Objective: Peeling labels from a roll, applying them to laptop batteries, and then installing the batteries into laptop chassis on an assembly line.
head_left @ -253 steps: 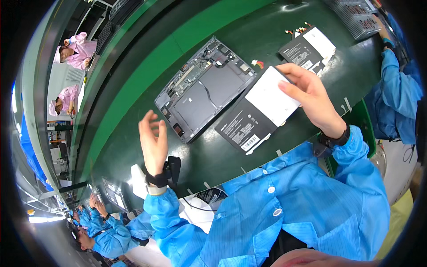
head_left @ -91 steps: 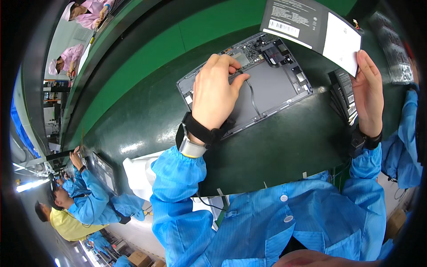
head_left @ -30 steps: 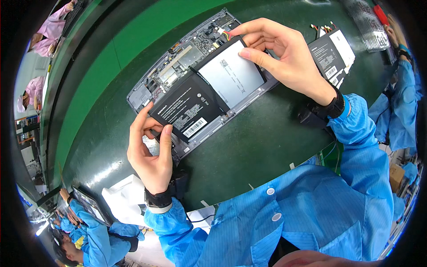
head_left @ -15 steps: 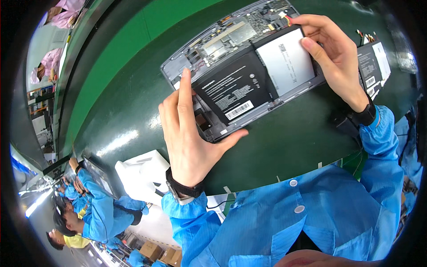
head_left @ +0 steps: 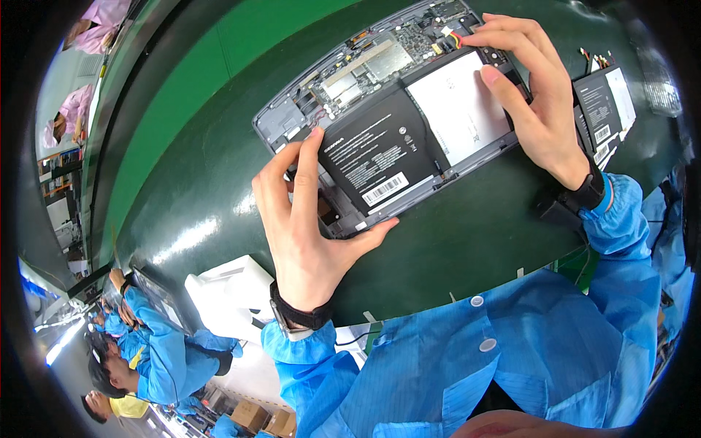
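Note:
An opened laptop base (head_left: 292, 120) lies tilted on the bench, its circuit board (head_left: 369, 69) bare along the far side. A black battery pack (head_left: 380, 157) with a white panel (head_left: 460, 109) fills its near part. My left hand (head_left: 303, 219) holds the base's left end, index fingertip at the pack's far left corner and thumb stretched past the front edge. At the pack's right end is my right hand (head_left: 544, 109): its thumb lies by the white panel and its index finger beside a red, yellow and black cable (head_left: 454, 36) with a white plug.
Further battery packs (head_left: 602, 109) with loose cables lie on the green bench (head_left: 431, 255) at the right, near a clear plastic piece (head_left: 661, 91). A white moulded piece (head_left: 230, 292) sits left of my left wrist. A co-worker in blue (head_left: 171, 358) works further left.
My left index fingertip has come from the base's frame onto the battery pack's corner. My right hand stays at the pack's right end, and the whole view has shifted slightly.

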A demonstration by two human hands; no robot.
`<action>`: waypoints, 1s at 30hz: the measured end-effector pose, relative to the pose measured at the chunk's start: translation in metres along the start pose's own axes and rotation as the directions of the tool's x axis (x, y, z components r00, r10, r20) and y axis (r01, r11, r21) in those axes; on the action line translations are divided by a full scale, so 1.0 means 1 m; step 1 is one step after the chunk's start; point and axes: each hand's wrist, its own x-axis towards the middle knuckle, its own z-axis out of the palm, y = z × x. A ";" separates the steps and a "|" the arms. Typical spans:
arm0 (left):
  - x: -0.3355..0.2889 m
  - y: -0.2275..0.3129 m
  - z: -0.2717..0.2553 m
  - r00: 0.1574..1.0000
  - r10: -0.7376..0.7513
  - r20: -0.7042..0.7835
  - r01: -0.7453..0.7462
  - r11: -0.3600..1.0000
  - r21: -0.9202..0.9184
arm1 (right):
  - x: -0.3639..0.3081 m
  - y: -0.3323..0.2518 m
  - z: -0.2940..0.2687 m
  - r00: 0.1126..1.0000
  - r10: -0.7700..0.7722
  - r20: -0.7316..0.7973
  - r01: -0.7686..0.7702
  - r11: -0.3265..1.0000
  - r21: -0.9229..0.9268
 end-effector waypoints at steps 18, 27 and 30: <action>0.006 0.005 -0.002 0.995 -0.056 0.087 0.042 0.986 0.160 | 0.001 -0.006 -0.001 1.000 0.026 0.015 -0.024 0.988 -0.153; 0.007 0.016 -0.006 0.980 -0.063 0.189 0.017 0.972 0.234 | 0.004 -0.008 -0.002 0.998 -0.027 0.064 0.042 0.967 -0.250; 0.005 0.016 -0.006 0.974 0.023 0.223 -0.066 0.980 0.186 | 0.005 -0.014 -0.005 0.993 -0.054 0.109 0.081 0.961 -0.265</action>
